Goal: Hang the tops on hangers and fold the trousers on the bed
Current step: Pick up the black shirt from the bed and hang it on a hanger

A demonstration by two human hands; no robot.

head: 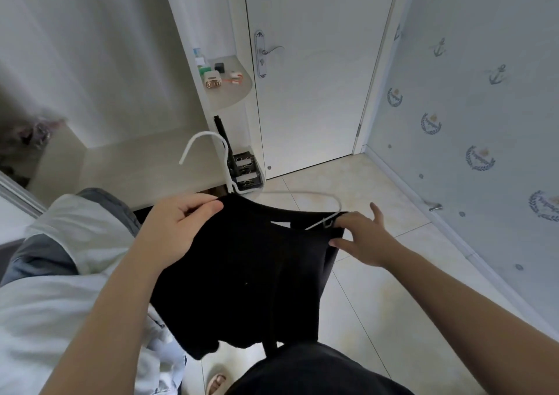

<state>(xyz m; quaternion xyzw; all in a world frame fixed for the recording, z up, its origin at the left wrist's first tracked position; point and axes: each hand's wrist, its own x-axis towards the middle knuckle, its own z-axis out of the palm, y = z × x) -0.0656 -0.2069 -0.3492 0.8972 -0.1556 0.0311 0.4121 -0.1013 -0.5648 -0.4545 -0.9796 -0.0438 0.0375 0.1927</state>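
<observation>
Left grip [184, 225] is clamped on one shoulder of the black top [257, 273], fingers curled round the fabric. Right grip [363, 237] pinches the other shoulder edge between thumb and forefinger, other fingers splayed, just beside the end of the white hanger [207, 134]. Hanger sits part-way in the neck, hook sticking up, its right arm bare above the fabric. Top hangs mid-air over the tiled floor [378, 304], pale clothes [75, 228] to the left, door [311, 76] ahead.

Left hand [178, 228], right hand [363, 240]: fingers [208, 206] in pinch
</observation>
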